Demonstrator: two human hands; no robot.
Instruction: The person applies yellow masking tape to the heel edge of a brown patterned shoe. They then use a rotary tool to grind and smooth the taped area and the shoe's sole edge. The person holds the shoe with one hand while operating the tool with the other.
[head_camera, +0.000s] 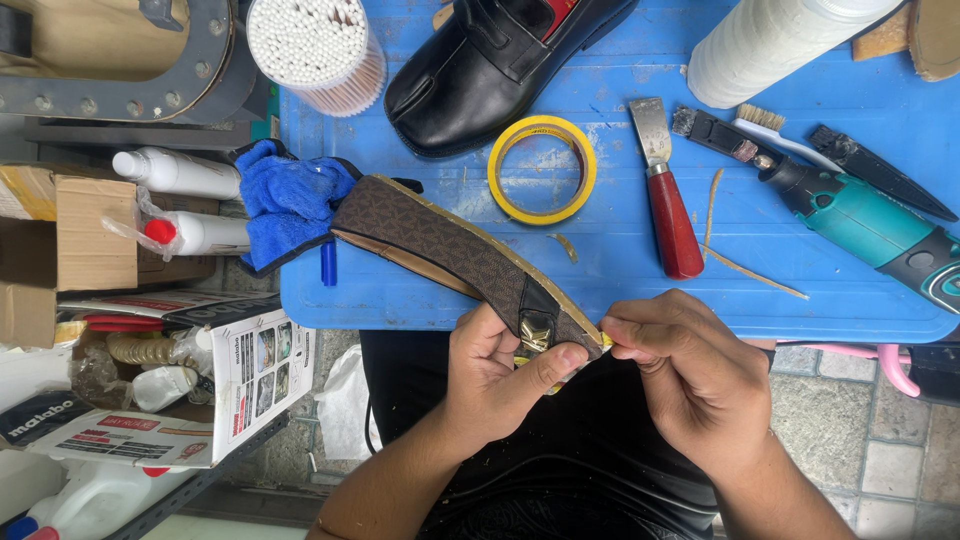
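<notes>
A brown patterned shoe (440, 245) with a black band and a gold buckle lies tilted across the near edge of the blue table (620, 300). My left hand (495, 375) grips its near end, thumb along the underside by the buckle. My right hand (690, 375) pinches the shoe's tip at the sole edge, where a thin yellowish strip shows between the fingers. Both hands meet just in front of my lap.
On the table lie a black leather shoe (480, 65), a yellow tape roll (542, 168), a red-handled scraper (665, 195), a teal rotary tool (850, 215), a brush (775, 130), a white roll (770, 40) and a blue cloth (290, 200). A tub of cotton swabs (315, 45), bottles and boxes stand left.
</notes>
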